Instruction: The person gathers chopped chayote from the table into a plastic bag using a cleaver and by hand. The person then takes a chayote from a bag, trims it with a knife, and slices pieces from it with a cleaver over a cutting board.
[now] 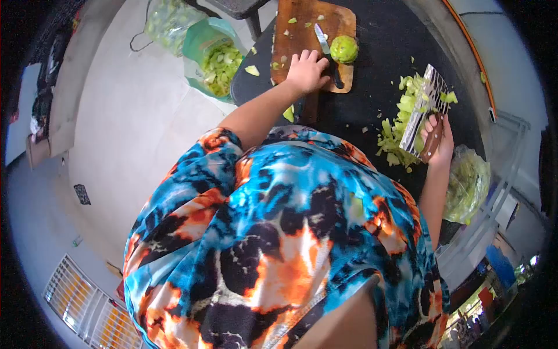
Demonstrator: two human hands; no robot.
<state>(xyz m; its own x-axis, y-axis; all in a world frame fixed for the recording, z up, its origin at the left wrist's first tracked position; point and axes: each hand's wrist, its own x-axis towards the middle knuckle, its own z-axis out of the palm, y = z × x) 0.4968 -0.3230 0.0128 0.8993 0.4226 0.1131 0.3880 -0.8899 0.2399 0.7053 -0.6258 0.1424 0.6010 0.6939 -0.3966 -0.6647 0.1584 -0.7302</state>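
Observation:
My right hand grips the brown wooden handle of a cleaver, over the right side of the dark table. Its broad blade looks streaked black and white, with a few green bits on it. Chopped light-green pieces lie heaped against the blade. With fingers spread, my left hand rests on the wooden cutting board. Just beside it lies a small knife, its dark handle partly visible. A round, pale-green fruit or vegetable sits on the board's right side.
Left of the table, a light-green bag holds green scraps. Behind it is a clear plastic bag with green contents. Another clear bag sits at the table's right edge. Scraps dot the dark tabletop.

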